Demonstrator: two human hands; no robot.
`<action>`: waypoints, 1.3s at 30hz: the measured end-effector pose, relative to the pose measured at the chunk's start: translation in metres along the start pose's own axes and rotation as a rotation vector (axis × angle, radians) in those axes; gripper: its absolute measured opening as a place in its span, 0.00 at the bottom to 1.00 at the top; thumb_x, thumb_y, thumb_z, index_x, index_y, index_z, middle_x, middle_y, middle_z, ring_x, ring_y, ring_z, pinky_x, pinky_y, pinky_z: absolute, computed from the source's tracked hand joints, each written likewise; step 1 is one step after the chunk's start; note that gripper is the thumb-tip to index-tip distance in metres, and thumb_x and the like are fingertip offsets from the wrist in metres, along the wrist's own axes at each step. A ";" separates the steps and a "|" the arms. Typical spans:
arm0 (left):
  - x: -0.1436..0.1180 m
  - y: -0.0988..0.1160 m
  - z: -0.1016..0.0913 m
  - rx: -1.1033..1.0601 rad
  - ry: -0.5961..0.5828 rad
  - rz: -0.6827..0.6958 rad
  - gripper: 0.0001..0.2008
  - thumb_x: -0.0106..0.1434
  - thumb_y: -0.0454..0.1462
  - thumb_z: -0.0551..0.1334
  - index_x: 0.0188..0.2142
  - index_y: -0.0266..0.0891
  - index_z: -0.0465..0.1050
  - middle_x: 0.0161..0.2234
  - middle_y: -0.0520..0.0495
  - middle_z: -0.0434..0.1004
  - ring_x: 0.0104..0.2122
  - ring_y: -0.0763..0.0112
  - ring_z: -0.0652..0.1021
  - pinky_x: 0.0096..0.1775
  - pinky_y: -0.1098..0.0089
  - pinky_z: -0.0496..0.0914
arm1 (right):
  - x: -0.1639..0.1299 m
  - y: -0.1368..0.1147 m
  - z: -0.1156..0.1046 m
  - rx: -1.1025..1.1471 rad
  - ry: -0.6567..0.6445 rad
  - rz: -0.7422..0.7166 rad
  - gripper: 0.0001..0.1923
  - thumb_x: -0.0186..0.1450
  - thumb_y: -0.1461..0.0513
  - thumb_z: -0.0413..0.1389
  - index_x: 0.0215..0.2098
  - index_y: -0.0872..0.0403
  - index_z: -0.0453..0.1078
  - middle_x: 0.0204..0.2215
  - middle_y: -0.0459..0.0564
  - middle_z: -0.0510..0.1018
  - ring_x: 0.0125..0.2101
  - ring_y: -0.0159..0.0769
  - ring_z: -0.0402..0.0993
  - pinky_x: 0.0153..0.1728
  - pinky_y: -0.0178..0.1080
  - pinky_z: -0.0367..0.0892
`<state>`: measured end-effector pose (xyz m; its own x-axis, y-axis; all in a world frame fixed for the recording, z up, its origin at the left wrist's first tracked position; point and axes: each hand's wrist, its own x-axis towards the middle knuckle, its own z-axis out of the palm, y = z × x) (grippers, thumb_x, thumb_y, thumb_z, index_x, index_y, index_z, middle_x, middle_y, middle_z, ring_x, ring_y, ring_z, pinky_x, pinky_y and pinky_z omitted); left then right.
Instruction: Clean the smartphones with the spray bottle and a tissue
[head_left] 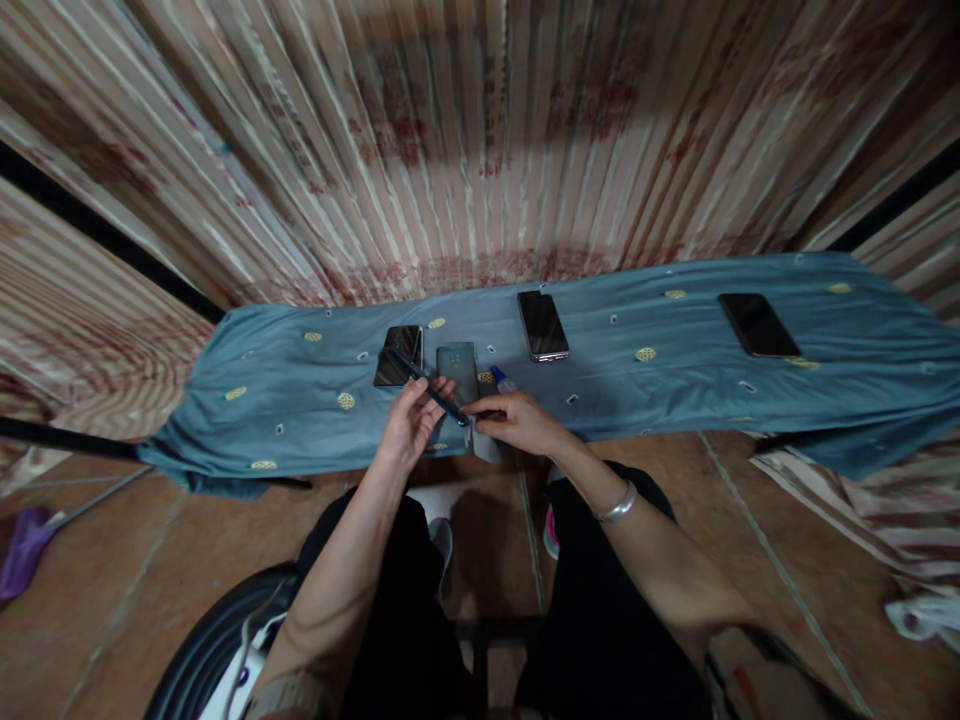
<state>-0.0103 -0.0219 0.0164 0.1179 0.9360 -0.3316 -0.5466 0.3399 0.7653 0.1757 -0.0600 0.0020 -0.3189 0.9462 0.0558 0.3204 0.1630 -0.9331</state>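
2 hands meet at the near edge of the cloth-covered table (675, 400), a little left of its middle. The left hand (409, 425) has its fingers curled around a thin dark tool (427, 385), like a pen or stylus. The long axis of this tool runs diagonally, from far-left down to near-right, and its lower tip ends just beside the right hand (514, 420). The right hand is pinched closed on something small and dark at that same point; what it is exactly, I cannot tell. Under it, a pale piece hangs over the near edge.

Directly behind the hands, further from the near edge, lies a grey phone back (457, 368), its long axis pointing away from the person. It is about equally near to both hands. A dark phone (399, 355) lies just beside it on the left.
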 end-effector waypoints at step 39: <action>-0.008 -0.017 0.005 0.137 -0.063 0.047 0.23 0.48 0.36 0.74 0.43 0.41 0.69 0.33 0.52 0.80 0.39 0.68 0.81 0.50 0.65 0.70 | 0.007 -0.006 0.007 0.250 0.149 -0.142 0.15 0.63 0.58 0.59 0.47 0.51 0.79 0.46 0.50 0.83 0.46 0.38 0.79 0.51 0.40 0.71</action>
<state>0.0020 -0.0348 0.0085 0.1492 0.9537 -0.2611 -0.4350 0.3005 0.8488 0.1654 -0.0564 0.0052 -0.2049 0.9524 0.2255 0.0467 0.2397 -0.9697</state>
